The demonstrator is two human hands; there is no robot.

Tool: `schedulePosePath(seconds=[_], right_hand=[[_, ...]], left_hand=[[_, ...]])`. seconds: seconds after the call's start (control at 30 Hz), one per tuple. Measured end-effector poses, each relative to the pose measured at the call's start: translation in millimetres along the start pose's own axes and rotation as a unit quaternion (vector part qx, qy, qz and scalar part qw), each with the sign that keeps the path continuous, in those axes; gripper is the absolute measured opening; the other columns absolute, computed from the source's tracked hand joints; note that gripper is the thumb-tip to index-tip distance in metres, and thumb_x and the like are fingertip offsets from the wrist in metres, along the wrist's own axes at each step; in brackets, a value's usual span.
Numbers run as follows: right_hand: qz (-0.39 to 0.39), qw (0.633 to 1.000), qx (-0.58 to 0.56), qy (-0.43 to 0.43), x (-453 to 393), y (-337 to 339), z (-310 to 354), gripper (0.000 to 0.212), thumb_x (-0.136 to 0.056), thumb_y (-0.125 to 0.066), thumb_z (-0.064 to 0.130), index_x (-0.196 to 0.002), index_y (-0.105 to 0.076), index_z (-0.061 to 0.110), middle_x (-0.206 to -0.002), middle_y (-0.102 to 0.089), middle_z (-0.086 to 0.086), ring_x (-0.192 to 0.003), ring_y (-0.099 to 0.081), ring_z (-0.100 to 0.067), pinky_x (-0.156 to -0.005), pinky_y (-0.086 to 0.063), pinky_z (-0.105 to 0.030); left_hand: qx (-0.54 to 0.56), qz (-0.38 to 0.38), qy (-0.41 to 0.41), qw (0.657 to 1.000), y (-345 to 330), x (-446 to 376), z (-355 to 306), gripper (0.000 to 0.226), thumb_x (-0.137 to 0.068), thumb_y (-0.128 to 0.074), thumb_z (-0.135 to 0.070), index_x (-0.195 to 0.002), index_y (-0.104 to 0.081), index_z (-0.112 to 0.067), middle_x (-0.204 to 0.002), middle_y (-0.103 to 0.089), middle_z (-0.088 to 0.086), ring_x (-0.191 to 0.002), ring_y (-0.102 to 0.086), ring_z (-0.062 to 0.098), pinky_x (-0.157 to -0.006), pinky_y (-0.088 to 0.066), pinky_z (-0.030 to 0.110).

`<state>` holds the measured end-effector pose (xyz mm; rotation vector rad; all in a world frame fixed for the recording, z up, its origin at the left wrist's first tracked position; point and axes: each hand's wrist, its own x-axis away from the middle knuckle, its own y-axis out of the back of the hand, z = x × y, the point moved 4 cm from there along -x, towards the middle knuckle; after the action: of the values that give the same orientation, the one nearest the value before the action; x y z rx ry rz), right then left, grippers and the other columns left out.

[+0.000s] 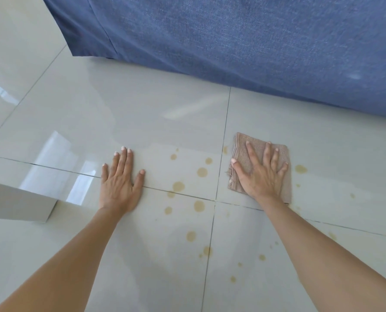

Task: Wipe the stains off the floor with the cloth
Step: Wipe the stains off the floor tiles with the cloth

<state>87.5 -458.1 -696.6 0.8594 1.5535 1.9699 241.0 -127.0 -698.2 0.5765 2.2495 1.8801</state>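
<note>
Hands are lying flat on the glossy pale tiled floor (pixel 52 255) as you are kneeling over it. Your left hand (pixel 120 183) is pressing palm-down on bare tile, fingers together, holding nothing. Yellowish stains (pixel 202 172) are dotting the tiles between your hands and nearer you. Your right hand (pixel 260 174) is spreading its fingers flat on the folded tan cloth (pixel 240 149), just right of the stains. Blue fabric (pixel 232 37) is hanging behind.
</note>
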Motion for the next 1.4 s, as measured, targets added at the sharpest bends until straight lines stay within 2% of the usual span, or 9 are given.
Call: schedulePosePath(seconds=[0.2,0.33,0.47,0.6,0.77,0.87,0.97,1.13,1.4], right_hand=[[-0.013,1.0,0.021,0.015,-21.0,1.9,11.4,0.062,-0.089,-0.008,0.07,-0.148,0.0,0.055,-0.165,0.007,-0.001,-0.151,0.01,-0.026,-0.117,0.004,-0.06],[-0.004,0.999,0.026,0.027,-29.4,2.1,36.7,0.063,-0.088,-0.006,0.069,-0.149,0.001,0.054,-0.165,0.008,-0.001,-0.151,0.011,-0.029,-0.116,0.006,-0.061],[0.013,0.996,0.02,0.091,-28.6,0.0,88.0,0.063,-0.09,-0.014,0.068,-0.149,0.0,0.053,-0.165,0.007,-0.004,-0.15,0.011,-0.03,-0.115,0.007,-0.062],[0.017,0.985,0.004,0.172,11.0,-12.6,125.8,0.066,-0.088,-0.017,0.07,-0.15,-0.005,0.051,-0.165,0.007,-0.005,-0.15,0.011,-0.031,-0.113,0.008,-0.063],[0.012,0.971,0.009,0.24,62.1,-21.6,101.8,0.061,-0.091,-0.019,0.068,-0.148,-0.004,0.055,-0.165,0.005,0.001,-0.151,0.006,-0.025,-0.117,0.005,-0.057],[0.012,0.974,0.022,0.226,70.6,-19.4,58.9,0.059,-0.09,-0.016,0.07,-0.145,0.003,0.06,-0.164,0.007,0.01,-0.152,0.006,-0.02,-0.118,0.005,-0.054],[0.01,0.984,0.045,0.172,63.6,-15.6,36.5,0.063,-0.088,-0.012,0.074,-0.147,0.005,0.057,-0.164,0.008,0.008,-0.152,0.007,-0.021,-0.118,0.004,-0.055],[0.008,0.997,0.034,0.067,33.8,-11.6,43.3,0.067,-0.087,-0.009,0.072,-0.15,0.001,0.05,-0.165,0.006,0.004,-0.151,0.01,-0.024,-0.116,0.005,-0.059],[0.009,0.999,0.01,0.051,-16.9,-5.7,86.6,0.058,-0.094,-0.011,0.062,-0.151,-0.005,0.05,-0.165,0.004,0.002,-0.151,0.009,-0.026,-0.116,0.005,-0.062]], left_hand=[[-0.003,-0.016,0.003,1.0,1.0,0.4,-2.6,0.069,-0.097,-0.014,-0.051,-0.155,-0.001,-0.018,-0.163,0.001,-0.005,-0.15,0.002,0.014,-0.121,-0.001,0.042],[-0.001,-0.017,0.006,1.0,2.9,1.0,-4.5,0.069,-0.096,-0.015,-0.051,-0.155,-0.001,-0.017,-0.163,0.001,-0.005,-0.15,0.002,0.014,-0.121,0.0,0.041],[0.0,-0.021,0.005,1.0,3.8,1.3,-4.5,0.069,-0.097,-0.018,-0.05,-0.156,-0.004,-0.017,-0.163,-0.001,-0.004,-0.15,0.0,0.014,-0.121,-0.002,0.042],[-0.001,-0.022,0.005,1.0,2.4,2.3,-3.0,0.071,-0.094,-0.015,-0.053,-0.156,-0.004,-0.019,-0.163,-0.002,-0.005,-0.15,-0.001,0.014,-0.121,-0.002,0.042],[-0.001,-0.014,-0.002,1.0,1.3,-0.6,-1.7,0.071,-0.093,-0.011,-0.053,-0.155,-0.002,-0.02,-0.163,-0.001,-0.005,-0.15,-0.001,0.014,-0.121,-0.001,0.041],[0.026,-0.007,-0.016,1.0,1.8,7.7,7.7,0.07,-0.093,-0.008,-0.05,-0.155,-0.002,-0.019,-0.163,0.0,-0.004,-0.15,0.0,0.013,-0.121,-0.001,0.039],[0.027,-0.004,-0.017,0.999,1.5,33.6,27.0,0.07,-0.093,-0.005,-0.051,-0.155,-0.001,-0.021,-0.162,0.001,-0.007,-0.148,0.003,0.006,-0.121,-0.002,0.037],[0.017,-0.005,-0.013,1.0,3.0,40.9,33.3,0.069,-0.093,-0.008,-0.049,-0.155,-0.002,-0.021,-0.162,0.001,-0.007,-0.149,0.003,0.007,-0.121,-0.001,0.036],[0.006,-0.003,-0.016,1.0,5.3,39.1,27.9,0.068,-0.093,-0.01,-0.045,-0.156,0.0,-0.019,-0.163,0.002,-0.006,-0.15,0.002,0.01,-0.121,-0.001,0.038]])
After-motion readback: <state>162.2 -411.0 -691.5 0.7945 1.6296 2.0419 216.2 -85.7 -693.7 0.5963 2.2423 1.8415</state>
